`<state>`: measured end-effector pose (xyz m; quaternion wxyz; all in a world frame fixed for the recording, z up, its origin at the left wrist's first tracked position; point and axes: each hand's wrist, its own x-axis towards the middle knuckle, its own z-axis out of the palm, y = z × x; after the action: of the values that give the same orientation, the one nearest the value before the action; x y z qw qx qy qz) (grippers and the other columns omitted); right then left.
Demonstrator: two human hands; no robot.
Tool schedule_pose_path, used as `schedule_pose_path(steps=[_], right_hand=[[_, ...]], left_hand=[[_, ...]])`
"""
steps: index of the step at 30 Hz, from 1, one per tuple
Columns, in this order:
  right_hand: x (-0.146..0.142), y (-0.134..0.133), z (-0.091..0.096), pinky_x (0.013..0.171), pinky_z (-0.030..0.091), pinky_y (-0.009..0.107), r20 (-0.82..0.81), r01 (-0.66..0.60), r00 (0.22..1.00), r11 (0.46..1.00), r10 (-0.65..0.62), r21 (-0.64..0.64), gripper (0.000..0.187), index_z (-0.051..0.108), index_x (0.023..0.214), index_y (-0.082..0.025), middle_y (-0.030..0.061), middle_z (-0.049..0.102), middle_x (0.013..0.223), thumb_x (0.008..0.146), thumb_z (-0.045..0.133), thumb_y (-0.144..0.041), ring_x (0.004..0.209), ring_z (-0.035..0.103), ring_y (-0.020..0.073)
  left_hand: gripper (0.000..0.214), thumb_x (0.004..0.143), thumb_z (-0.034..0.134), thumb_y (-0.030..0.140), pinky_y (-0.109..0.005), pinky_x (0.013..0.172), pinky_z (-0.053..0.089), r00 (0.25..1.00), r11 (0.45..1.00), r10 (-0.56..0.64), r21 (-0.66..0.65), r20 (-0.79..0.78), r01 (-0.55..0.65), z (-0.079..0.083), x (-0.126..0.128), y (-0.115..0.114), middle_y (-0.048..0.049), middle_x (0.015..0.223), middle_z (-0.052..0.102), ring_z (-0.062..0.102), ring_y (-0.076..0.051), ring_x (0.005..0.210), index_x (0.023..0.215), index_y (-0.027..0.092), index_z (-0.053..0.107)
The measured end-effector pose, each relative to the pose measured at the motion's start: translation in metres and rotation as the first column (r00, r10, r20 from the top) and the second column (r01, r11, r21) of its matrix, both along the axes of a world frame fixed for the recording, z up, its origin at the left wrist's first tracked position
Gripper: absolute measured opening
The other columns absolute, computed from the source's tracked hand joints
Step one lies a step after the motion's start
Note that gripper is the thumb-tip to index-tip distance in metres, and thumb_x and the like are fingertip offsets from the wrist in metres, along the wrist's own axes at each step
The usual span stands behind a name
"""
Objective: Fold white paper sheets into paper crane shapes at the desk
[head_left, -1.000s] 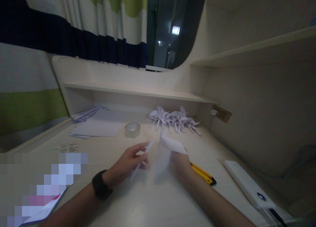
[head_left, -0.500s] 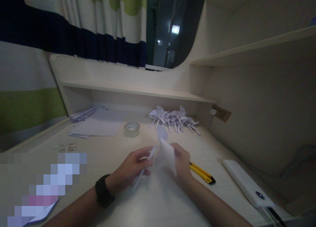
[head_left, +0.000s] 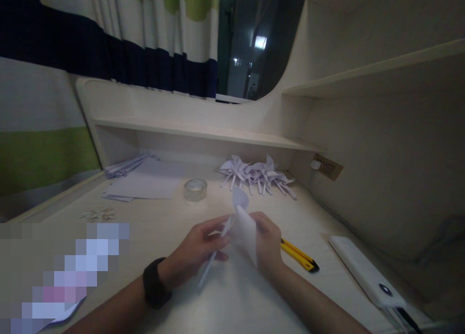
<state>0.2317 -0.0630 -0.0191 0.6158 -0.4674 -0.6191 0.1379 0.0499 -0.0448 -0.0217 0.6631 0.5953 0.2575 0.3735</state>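
My left hand (head_left: 205, 244), with a dark watch on its wrist, is closed round a thin rolled paper stick (head_left: 208, 268) that slants down toward me. In my right hand (head_left: 267, 235) is a white paper pinwheel head (head_left: 246, 232), its blades turned edge-on and one curved blade pointing away from me. The stick's upper end meets the pinwheel's left side; whether the two are joined I cannot tell. My right fingertips are mostly hidden behind the paper. Just right of that hand a yellow utility knife (head_left: 300, 256) lies on the desk.
Several finished paper pinwheels (head_left: 256, 174) lie in a pile at the back. A roll of clear tape (head_left: 195, 189) stands left of them, beside white paper sheets (head_left: 147, 181). Small pale pieces (head_left: 98, 214) are scattered at the left. A white power strip (head_left: 365, 271) lies at the right.
The stick in my left hand has come closer to the pinwheel head, and its upper end now meets the paper. My right hand keeps its hold. The view has shifted slightly.
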Motion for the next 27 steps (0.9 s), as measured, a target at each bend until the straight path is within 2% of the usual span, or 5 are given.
schedule_pose_path(steps=[6, 13, 15, 20, 27], right_hand=[[-0.001, -0.002, 0.001, 0.059, 0.043, 0.026, 0.054, 0.031, 0.998, 0.999, -0.032, 0.016, 0.012, 0.068, 0.072, -0.02, 0.0023, 0.064, 0.071, 0.071, 0.057, -0.013, 0.064, 0.058, 0.0172], [0.0, -0.001, -0.005, 0.063, 0.044, 0.026, 0.076, 0.038, 0.996, 0.998, -0.042, 0.048, 0.013, 0.063, 0.076, -0.02, 0.0025, 0.062, 0.075, 0.074, 0.052, -0.011, 0.069, 0.057, 0.017], [0.001, -0.001, -0.007, 0.064, 0.044, 0.026, 0.091, 0.042, 0.995, 0.997, -0.047, 0.065, 0.013, 0.061, 0.077, -0.02, 0.0025, 0.061, 0.076, 0.075, 0.052, -0.011, 0.07, 0.057, 0.0169], [-0.001, -0.003, -0.008, 0.063, 0.043, 0.026, 0.121, 0.061, 0.99, 0.994, -0.072, 0.093, 0.013, 0.06, 0.081, -0.019, 0.0035, 0.061, 0.078, 0.077, 0.049, -0.013, 0.071, 0.057, 0.0174], [-0.005, -0.006, -0.01, 0.062, 0.044, 0.027, 0.118, 0.022, 0.992, 0.984, -0.044, 0.178, 0.013, 0.059, 0.082, -0.02, 0.0044, 0.061, 0.08, 0.078, 0.049, -0.012, 0.072, 0.057, 0.0172]], left_hand=[[0.055, 0.077, 0.072, 0.032, -0.027, 0.061, 0.054, 1.0, 1.0, 0.02, -0.004, -0.007, -0.02, -0.002, 0.002, 0.0, -0.0081, 0.108, 0.061, 0.06, -0.022, 0.091, 0.128, 0.028, 0.055], [0.06, 0.074, 0.074, 0.031, -0.032, 0.064, 0.055, 1.0, 1.0, 0.017, -0.015, 0.012, -0.017, -0.009, 0.004, 0.002, -0.0074, 0.1, 0.064, 0.059, -0.021, 0.085, 0.13, 0.026, 0.054], [0.059, 0.075, 0.073, 0.033, -0.032, 0.064, 0.055, 1.0, 1.0, 0.017, 0.007, 0.006, -0.017, -0.008, 0.004, 0.002, -0.007, 0.099, 0.064, 0.059, -0.02, 0.084, 0.13, 0.025, 0.055], [0.045, 0.086, 0.057, 0.042, -0.029, 0.06, 0.055, 0.995, 0.99, 0.096, 0.108, -0.039, -0.092, -0.005, 0.004, 0.0, -0.0058, 0.086, 0.061, 0.055, -0.017, 0.075, 0.126, 0.022, 0.059], [0.038, 0.083, 0.062, 0.041, -0.032, 0.062, 0.057, 0.982, 0.97, 0.184, 0.174, -0.051, -0.172, -0.003, 0.005, -0.002, -0.0056, 0.089, 0.062, 0.057, -0.017, 0.074, 0.117, 0.023, 0.066]])
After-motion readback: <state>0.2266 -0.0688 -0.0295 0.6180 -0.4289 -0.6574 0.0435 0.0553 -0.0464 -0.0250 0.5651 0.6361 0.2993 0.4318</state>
